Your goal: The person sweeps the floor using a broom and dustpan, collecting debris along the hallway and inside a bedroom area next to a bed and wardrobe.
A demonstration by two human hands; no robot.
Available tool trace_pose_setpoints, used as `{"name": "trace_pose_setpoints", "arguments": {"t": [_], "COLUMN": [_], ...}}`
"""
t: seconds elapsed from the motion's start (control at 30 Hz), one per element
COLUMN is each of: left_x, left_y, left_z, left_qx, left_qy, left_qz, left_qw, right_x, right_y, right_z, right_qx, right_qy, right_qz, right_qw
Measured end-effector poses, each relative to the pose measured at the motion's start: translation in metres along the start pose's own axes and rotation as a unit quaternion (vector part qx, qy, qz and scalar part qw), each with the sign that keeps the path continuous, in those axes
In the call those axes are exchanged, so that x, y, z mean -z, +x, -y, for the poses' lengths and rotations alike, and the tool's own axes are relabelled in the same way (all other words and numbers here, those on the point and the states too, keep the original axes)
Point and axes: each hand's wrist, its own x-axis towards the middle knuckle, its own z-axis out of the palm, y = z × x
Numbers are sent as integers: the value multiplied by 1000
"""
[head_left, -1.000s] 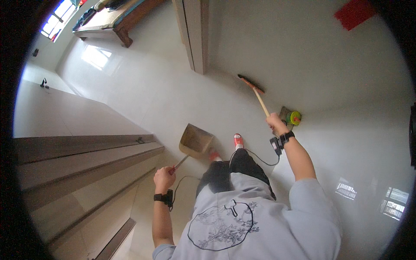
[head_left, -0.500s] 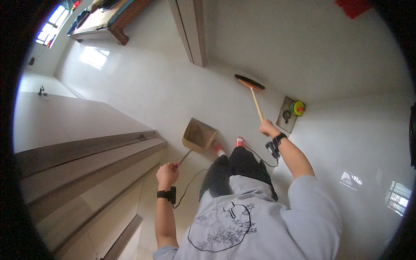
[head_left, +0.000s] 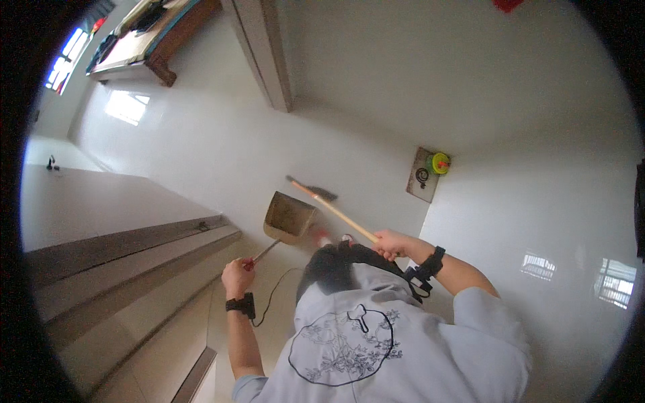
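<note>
My left hand (head_left: 238, 277) is closed round the handle end of a long-handled tan dustpan (head_left: 289, 235). The pan rests on the pale floor ahead of my feet, its open side facing away from me. In my closed right hand (head_left: 395, 244) is the light wooden handle of a broom (head_left: 342, 218). Its dark bristles are low over the floor, just beyond the dustpan's far right edge; whether they touch the pan I cannot tell. The broom head looks blurred.
At left is a doorway with a brown frame (head_left: 134, 245) and a pale door (head_left: 101, 195). A wall end (head_left: 262, 60) juts in ahead. Against the right wall lies a small board (head_left: 418, 188) with a yellow-green tub (head_left: 439, 163) on it. A wooden bed (head_left: 161, 40) stands far left.
My right hand has drawn the broom left and closer, from out by the wall to beside the dustpan. The left hand still holds the dustpan; the view has shifted slightly.
</note>
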Motion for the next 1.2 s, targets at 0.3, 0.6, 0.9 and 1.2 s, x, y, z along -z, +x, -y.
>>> {"name": "trace_pose_setpoints", "arguments": {"t": [0.3,0.6,0.9,1.2], "left_x": [-12,-12,-37,-65], "left_y": [-5,-41,-86,-110], "left_z": [2,-5,-7,-28], "left_qx": [-3,29,-18,-35], "left_qy": [28,61,3,49], "left_qz": [-29,61,7,0], "left_qw": [999,996,1000,998], "right_x": [59,119,195,178], "right_y": [-54,-15,77,98], "right_z": [-10,-39,-20,-11], "right_qx": [29,138,47,30], "right_qy": [97,-198,-131,-117], "right_qz": [9,-265,-379,-381], "right_qw": [995,933,915,917]}}
